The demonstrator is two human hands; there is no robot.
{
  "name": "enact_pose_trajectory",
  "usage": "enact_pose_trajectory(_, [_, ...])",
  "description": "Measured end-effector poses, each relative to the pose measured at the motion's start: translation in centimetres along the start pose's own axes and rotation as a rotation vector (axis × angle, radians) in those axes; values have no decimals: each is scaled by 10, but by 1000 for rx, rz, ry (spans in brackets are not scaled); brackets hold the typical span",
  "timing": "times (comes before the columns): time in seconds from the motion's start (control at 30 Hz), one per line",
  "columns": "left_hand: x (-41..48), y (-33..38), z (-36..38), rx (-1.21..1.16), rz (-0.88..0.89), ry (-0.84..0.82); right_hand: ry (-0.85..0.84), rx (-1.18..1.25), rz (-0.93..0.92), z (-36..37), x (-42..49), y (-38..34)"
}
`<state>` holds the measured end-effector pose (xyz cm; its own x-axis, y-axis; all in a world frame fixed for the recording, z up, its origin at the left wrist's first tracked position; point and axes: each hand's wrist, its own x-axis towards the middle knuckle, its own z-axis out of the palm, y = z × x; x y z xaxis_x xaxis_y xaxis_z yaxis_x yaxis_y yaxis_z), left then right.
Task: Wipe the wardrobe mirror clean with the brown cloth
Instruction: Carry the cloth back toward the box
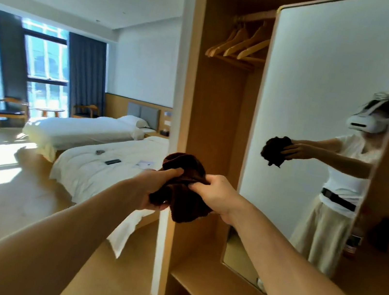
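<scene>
The left hand [153,192] and right hand [218,197] both grip the bunched cloth [182,209], which could smear the mirror [324,91] at two o'clock if wiped wadded.

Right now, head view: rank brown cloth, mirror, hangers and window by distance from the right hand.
1. brown cloth: gripped in the right hand.
2. mirror: just to its right.
3. hangers: above, inside the wardrobe.
4. window: far left, across the room.
</scene>
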<state>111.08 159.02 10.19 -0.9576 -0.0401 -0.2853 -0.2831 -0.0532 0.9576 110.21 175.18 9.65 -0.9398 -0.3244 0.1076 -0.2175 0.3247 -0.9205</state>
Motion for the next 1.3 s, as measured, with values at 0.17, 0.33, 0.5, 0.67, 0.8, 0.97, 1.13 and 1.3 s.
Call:
enact_pose_trajectory(0.17, [5,-5,-95,-29,-7,141,-94,-6,2,85,43,-24])
enact_pose_trajectory(0.33, [4,-12,-192,-33,11,257,-164,-25,-63,174,83,-47])
enact_pose_trajectory(0.5, [-7,-28,-289,-32,10,371,-291,-27,-102,268,113,-68])
enact_pose_trajectory(0.67, [-24,-52,-378,-97,-15,480,-427,-42,-135,358,132,-86])
enact_pose_trajectory(0.8, [-40,-73,-440,-155,-36,580,-551,-65,-159,427,143,-95])
enact_pose_trajectory(0.97, [-54,-104,-509,-246,-84,670,-701,-99,-147,509,158,-102])
enact_pose_trajectory(1.13, [-55,-129,-572,-308,-106,806,-840,-100,-139,582,180,-107])
enact_pose_trajectory(1.3, [-44,-155,-626,-423,-117,913,-960,-125,-154,649,215,-103])
